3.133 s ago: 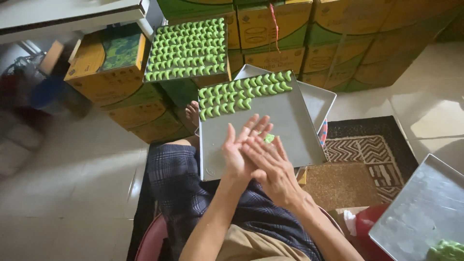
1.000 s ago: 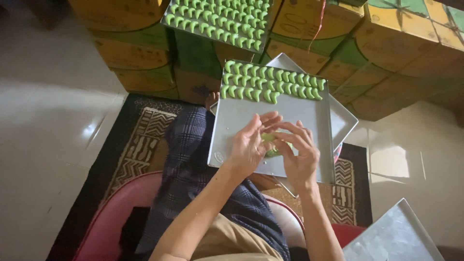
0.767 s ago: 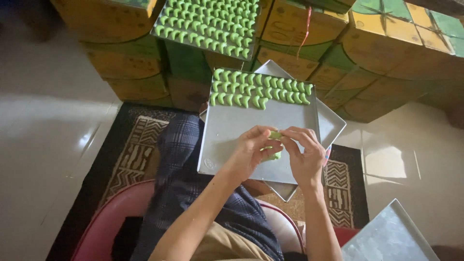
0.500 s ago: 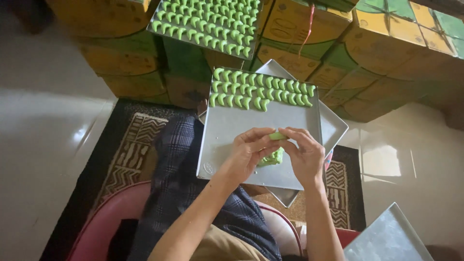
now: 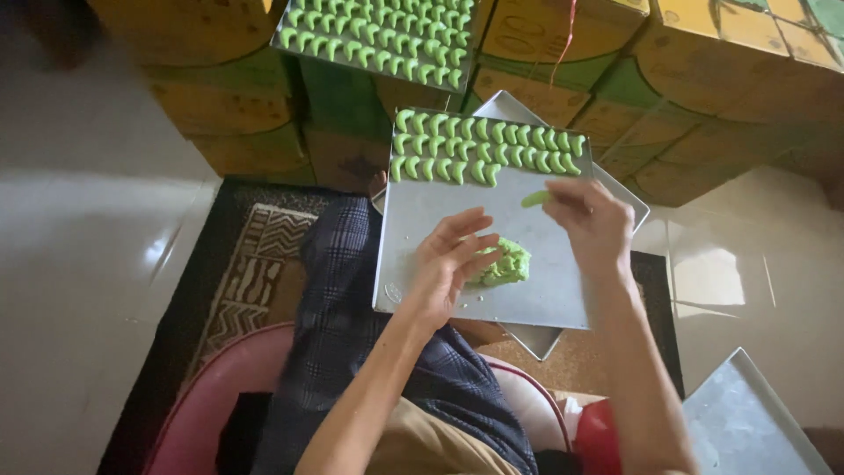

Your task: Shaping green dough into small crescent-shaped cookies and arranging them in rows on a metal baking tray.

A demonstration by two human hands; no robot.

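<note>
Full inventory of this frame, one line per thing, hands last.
Metal tray: one, silver, on the lap.
Crescent pieces: three rows, green, far end of that tray.
Dough lump: one, green, on the tray by the left fingers.
Second tray: one, filled with green crescents, on the boxes.
Cardboard boxes: many, yellow-green, stacked behind.
Empty tray: one, silver, lower right.
Rug: one, patterned brown, on the floor.
Basin: one, pink, beneath the person.
Left hand: open, touching the lump.
Right hand: pinching a rolled green piece.
</note>
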